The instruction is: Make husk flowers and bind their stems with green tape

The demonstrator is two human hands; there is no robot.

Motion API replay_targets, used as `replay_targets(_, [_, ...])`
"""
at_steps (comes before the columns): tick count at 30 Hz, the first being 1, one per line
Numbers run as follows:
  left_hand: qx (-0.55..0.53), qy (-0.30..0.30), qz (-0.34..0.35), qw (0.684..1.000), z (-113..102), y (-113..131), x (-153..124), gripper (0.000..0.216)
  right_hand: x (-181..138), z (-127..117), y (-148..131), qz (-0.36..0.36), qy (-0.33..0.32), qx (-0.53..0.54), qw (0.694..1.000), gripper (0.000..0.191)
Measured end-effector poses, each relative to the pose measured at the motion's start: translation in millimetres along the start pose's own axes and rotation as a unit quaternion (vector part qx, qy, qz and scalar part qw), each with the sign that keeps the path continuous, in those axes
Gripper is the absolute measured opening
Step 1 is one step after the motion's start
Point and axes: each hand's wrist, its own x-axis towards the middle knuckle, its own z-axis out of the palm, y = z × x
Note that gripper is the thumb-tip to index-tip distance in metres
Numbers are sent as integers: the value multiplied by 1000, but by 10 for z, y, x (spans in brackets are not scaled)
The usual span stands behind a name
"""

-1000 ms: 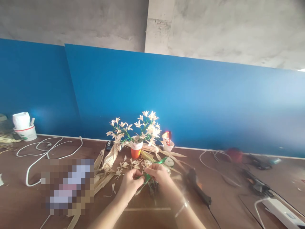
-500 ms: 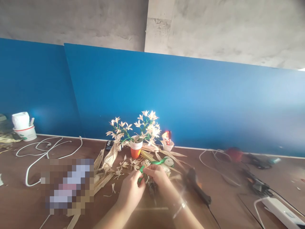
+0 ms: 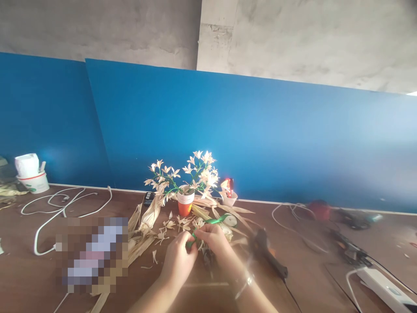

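Observation:
Green tape point(image 3: 213, 221) runs from a roll point(image 3: 231, 220) on the table to my fingers. My left hand point(image 3: 180, 255) pinches a green piece, and the fingertips hide most of it. Close against it, my right hand point(image 3: 211, 237) grips the tape between thumb and fingers. Just beyond the hands lie several loose pale husk flowers point(image 3: 184, 223). Behind them stands an orange-and-white paper cup point(image 3: 185, 204) holding green-stemmed branches with cream flowers point(image 3: 206, 174).
Dried corn husks point(image 3: 140, 250) lie left of my hands. A black glue gun point(image 3: 270, 256), blurred, rests to the right. Farther right are a white power strip point(image 3: 386, 287) and cables. At the left are a white cable point(image 3: 60, 211) and a tub point(image 3: 34, 181).
Both hands stay close together on the green tape. Less green shows between the fingertips now. The view has shifted very slightly.

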Motion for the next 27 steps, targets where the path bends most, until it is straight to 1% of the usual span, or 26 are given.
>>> replay_targets(3, [-15, -10, -27, 999, -3, 6, 3, 11, 6, 0, -2, -4, -1, 1, 1000, 18])
replay_targets(6, [-21, -13, -31, 999, 2, 1, 0, 11, 16, 6, 5, -6, 1, 2, 1000, 18])
replay_targets(13, [-2, -4, 4, 1000, 11, -11, -2, 12, 48, 21, 62, -10, 9, 4, 1000, 19])
replay_targets(20, [15, -1, 17, 1000, 10, -12, -1, 14, 72, 34, 105, -18, 12, 17, 1000, 20])
replay_targets(24, [12, 9, 24, 1000, 1, -6, -6, 15, 59, 36, 93, -25, 14, 19, 999, 20])
replay_targets(27, [2, 23, 41, 999, -19, 16, -17, 13, 32, 34, 60, -27, 16, 18, 999, 19])
